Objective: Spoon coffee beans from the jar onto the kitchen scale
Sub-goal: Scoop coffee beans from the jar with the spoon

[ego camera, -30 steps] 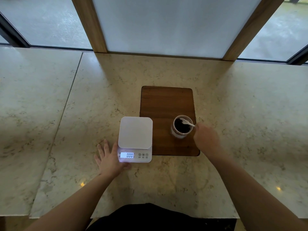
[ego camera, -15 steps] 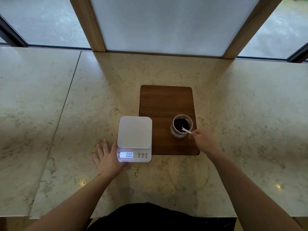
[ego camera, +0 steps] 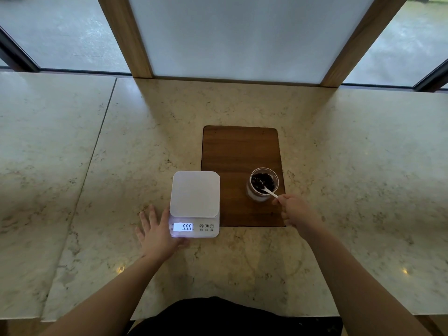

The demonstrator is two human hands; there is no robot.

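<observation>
- Head view takes in the big pale marble counter [ego camera: 339, 166] first, running out in every direction past both sets of fingers.
- Next down in size, the dark wooden board [ego camera: 240, 154] lies on the stone, stretching away beyond the right hand's fingertips.
- Now the white kitchen scale [ego camera: 195, 194], its platform bare, its lit display [ego camera: 183, 226] reading 0.00, right against the left thumb and overlapping the board's left edge.
- Left hand [ego camera: 157, 235] lies flat on the counter, palm down, fingers spread and pointing away, thumb side touching the scale's near left corner.
- Right hand [ego camera: 294, 210] hovers over the board's near right corner, fingers pressed together, pinching the end of the spoon handle.
- Glass jar [ego camera: 263, 184] stands upright on the board just beyond those pinching fingertips, open on top.
- Coffee beans [ego camera: 265, 179] sit dark inside the jar, none on the scale.
- Smallest of all, the white spoon [ego camera: 268, 190], slanting from the fingertips up over the rim, bowl down among the beans.
</observation>
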